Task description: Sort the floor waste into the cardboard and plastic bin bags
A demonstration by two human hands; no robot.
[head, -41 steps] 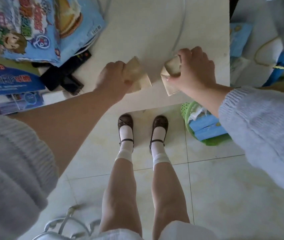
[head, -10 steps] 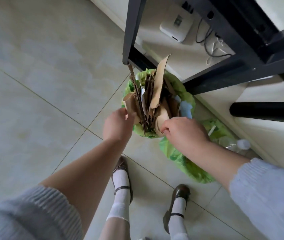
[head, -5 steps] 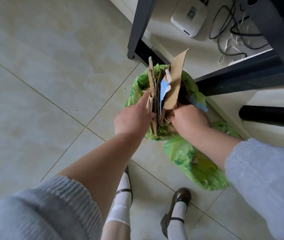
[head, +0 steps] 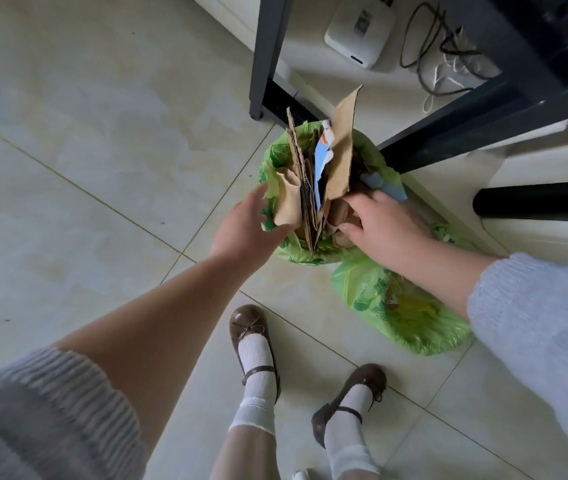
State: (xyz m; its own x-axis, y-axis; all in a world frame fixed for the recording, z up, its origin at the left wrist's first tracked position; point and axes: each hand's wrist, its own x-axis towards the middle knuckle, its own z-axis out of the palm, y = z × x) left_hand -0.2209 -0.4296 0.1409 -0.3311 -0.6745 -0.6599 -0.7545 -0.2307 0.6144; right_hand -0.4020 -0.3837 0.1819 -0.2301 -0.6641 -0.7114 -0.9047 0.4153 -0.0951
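Nearest the camera I saw two grey knit sleeves (head: pixel 43 410) at the frame's lower corners, and between them two brown strapped shoes (head: pixel 251 334) with white socks standing on the pale tiled floor (head: pixel 85 168). Just past the right shoe a green bag (head: pixel 404 313) lay slumped on the tiles, its contents too blurred through the plastic for me to name. Beyond it stood a second green bag, the cardboard bag (head: pixel 275 157), upright and packed with torn cardboard (head: pixel 341 150) that stuck up above its rim, a blue and white scrap (head: pixel 320 161) wedged among the brown sheets. My left hand (head: pixel 244 226) was released, fingers straight and spread, its thumb against the near rim of the cardboard bag and a curled brown piece just beside the fingertips. My right hand (head: pixel 386 226) lay on the right side of the same bag, fingers extended down among the lower cardboard pieces; I could not tell whether it pinched any of them or only pressed on them. Behind the bag rose a black frame leg (head: pixel 265 53), with a slanted black bar (head: pixel 483 109) running to the right. Farthest off, a white box (head: pixel 358 32) and tangled dark cables (head: pixel 428 46) sat on the floor by the wall.
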